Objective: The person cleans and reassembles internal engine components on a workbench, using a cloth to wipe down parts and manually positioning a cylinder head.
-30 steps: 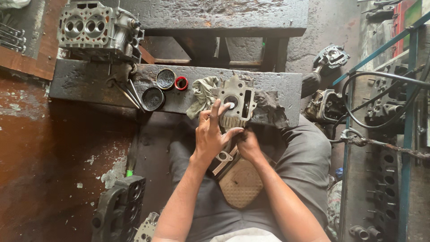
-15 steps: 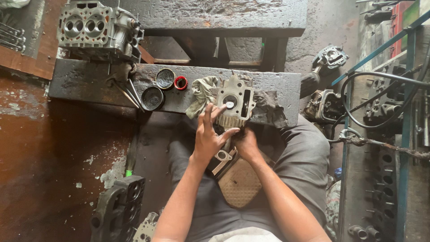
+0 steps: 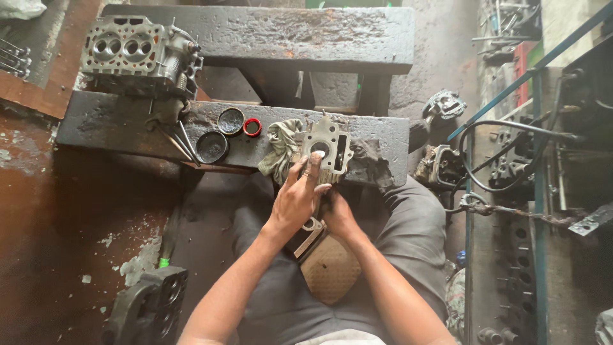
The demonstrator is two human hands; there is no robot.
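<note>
A person sits at a dark, grimy metal bench [image 3: 115, 118], seen from above, with both forearms reaching forward from the lower edge of the view. The left hand [image 3: 295, 198] lies palm down, fingers stretched and slightly spread, its fingertips pressing on the lower face of a small grey cylinder head [image 3: 327, 148] that rests at the bench's near edge, right of the middle. The right hand [image 3: 338, 214] sits just beneath and partly under the left; whether it grips anything cannot be told. A crumpled grey rag [image 3: 281, 148] lies touching the cylinder head on its left, and a darker cloth [image 3: 369, 160] on its right. Further left along the bench are a red ring [image 3: 251, 127] and two dark round caps [image 3: 220, 133]. A larger engine head [image 3: 137, 54] stands at the far left corner. A tan woven pad [image 3: 332, 271] rests on the person's lap.
</note>
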